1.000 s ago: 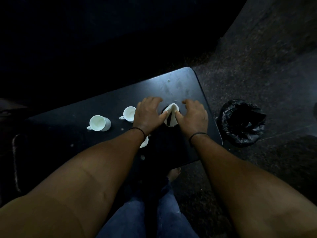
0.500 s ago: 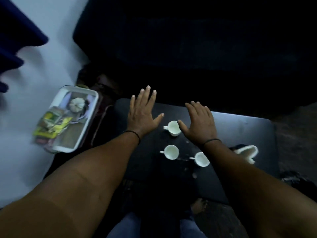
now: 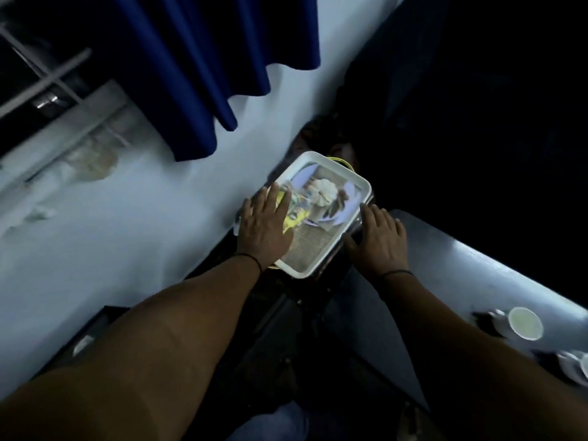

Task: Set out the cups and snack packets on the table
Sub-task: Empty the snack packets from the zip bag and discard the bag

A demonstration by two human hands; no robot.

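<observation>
While blurred, left hand [image 3: 264, 230] seemingly over tray [image 3: 331, 256]

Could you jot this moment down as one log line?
left hand: open over packets in tray | right hand: open beside tray | cups: on table

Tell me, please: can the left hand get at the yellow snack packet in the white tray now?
Probably yes. The left hand is open over the yellow snack packet in the white tray, and nothing covers it.

head cam | worn on head | faces forward-down | close over tray [image 3: 362, 189]
</observation>
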